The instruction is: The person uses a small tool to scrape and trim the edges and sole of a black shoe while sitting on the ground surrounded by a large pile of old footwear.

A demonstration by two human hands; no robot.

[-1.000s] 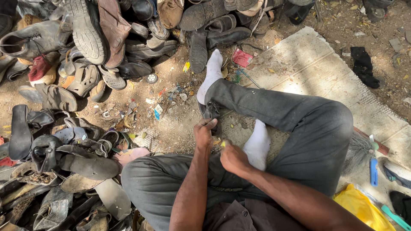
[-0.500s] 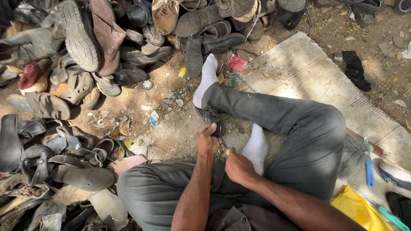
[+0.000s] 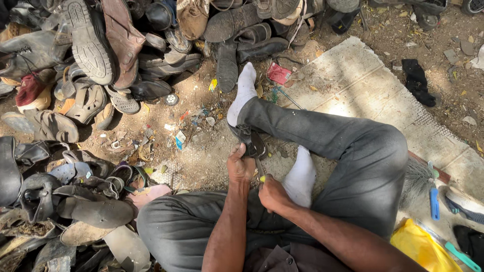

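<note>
I sit on the ground with grey trousers and white socks, one leg stretched forward. My left hand [image 3: 240, 166] grips a dark shoe piece [image 3: 251, 142] that rests against my outstretched leg [image 3: 312, 132]. My right hand [image 3: 272, 194] is closed around a thin tool with a yellow-green handle [image 3: 261, 177], its metal tip pointing up at the shoe piece. The two hands are close together, just in front of my bent foot's white sock [image 3: 301, 176].
A large heap of worn shoes and sandals [image 3: 91, 75] fills the left and top. A concrete slab [image 3: 363, 85] lies on the right with a black rag [image 3: 417, 80]. A blue-handled brush [image 3: 433, 201], a yellow bag [image 3: 421, 249] and litter lie around.
Both hands stay together on the shoe piece, shifting only slightly. The camera view has drifted a little.
</note>
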